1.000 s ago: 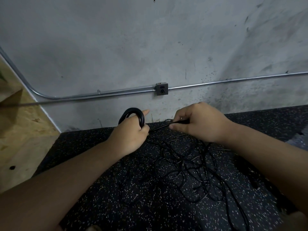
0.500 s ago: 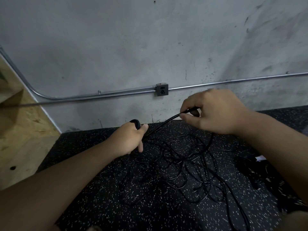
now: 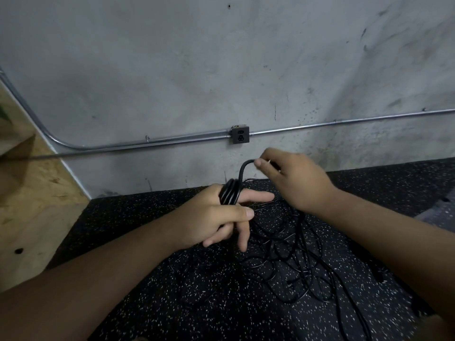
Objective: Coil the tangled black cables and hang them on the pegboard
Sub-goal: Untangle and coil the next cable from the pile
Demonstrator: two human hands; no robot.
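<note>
Left hand (image 3: 214, 217) holds the coil (image 3: 230, 194) wound round its mostly straight fingers, right hand (image 3: 295, 183) pinches the cable (image 3: 242, 172) just above, and the tangle (image 3: 295, 257) lies on the mat (image 3: 160, 303); a hard pull could cinch knots or slip loops off.
</note>
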